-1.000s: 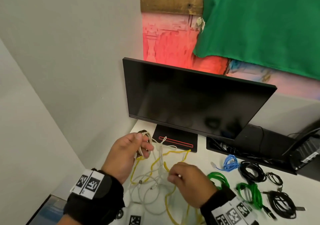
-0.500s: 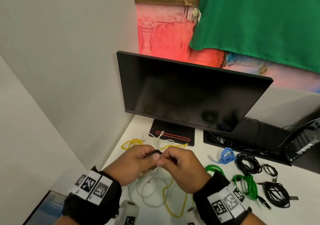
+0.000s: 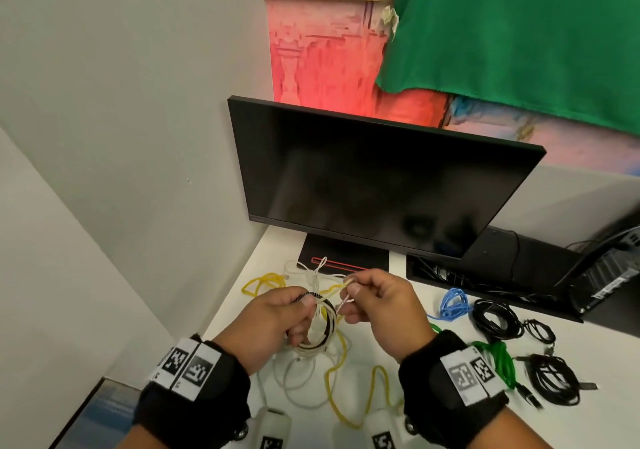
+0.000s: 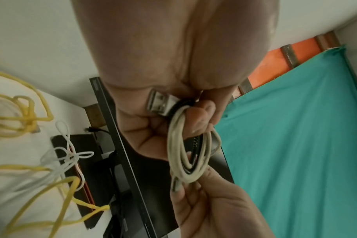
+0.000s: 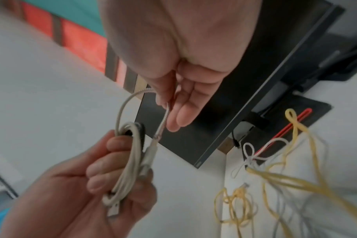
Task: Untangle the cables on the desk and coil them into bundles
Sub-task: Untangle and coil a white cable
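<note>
Cream braided cable coil [image 3: 320,327] with black inner loops. Loose yellow cable [image 3: 341,383] and thin white cable [image 3: 304,379] on white desk [image 3: 588,424]. Right: light-blue coil [image 3: 452,305], green coil [image 3: 498,360], black coils [image 3: 554,379]. Far: green cloth [image 3: 519,33], black monitor [image 3: 374,185].

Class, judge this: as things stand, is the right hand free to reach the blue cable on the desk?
Probably not yet: the right hand pinches the loose end of the coil. The blue cable itself lies unobstructed beside it.

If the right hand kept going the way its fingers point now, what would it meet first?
Most likely the coiled beige cable held in the left hand. The right hand points left toward it, pinching that cable's loose end; depth between them is unclear.
</note>
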`<state>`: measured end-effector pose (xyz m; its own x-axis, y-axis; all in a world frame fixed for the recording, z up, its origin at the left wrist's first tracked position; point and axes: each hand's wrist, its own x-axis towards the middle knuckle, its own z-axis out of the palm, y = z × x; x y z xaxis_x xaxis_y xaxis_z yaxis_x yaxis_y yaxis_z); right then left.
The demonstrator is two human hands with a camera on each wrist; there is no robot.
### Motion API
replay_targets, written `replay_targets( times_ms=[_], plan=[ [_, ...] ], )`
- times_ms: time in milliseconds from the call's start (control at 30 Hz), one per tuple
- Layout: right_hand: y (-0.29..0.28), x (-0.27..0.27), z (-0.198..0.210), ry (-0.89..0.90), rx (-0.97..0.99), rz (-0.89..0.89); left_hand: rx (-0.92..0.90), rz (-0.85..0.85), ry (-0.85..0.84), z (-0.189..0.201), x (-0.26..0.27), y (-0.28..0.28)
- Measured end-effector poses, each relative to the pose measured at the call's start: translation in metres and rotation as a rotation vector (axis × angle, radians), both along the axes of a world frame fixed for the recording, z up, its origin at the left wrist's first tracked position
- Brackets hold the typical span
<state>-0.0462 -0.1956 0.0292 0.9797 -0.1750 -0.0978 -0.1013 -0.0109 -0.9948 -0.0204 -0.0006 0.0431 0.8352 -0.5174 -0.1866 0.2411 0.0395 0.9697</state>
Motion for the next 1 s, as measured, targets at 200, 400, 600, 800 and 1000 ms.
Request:
replay_targets(
  times_ms=[200,400,600,800,1000],
  plan=[
    [0.008,0.009,0.009,-0.061,0.105,-0.159,-0.153,0.032,0.171,0.003,-0.004,-0.005],
    [0.017,0.009,0.01,0.062,0.363,-0.002,-0.129,0.075,0.166,0.003,-0.006,-0.01],
    [0.018,-0.001,0.0,0.213,0.345,0.234,-0.068,0.199,-0.008,-0.007,0.002,-0.013],
    [0.021,-0.004,-0.004,0.216,-0.085,0.346,0.015,0.341,-0.122,-0.006,0.012,-0.015],
    [0.024,0.0,0.004,0.232,0.179,0.378,0.076,0.275,-0.234,0.004,0.017,-0.012]
  ],
)
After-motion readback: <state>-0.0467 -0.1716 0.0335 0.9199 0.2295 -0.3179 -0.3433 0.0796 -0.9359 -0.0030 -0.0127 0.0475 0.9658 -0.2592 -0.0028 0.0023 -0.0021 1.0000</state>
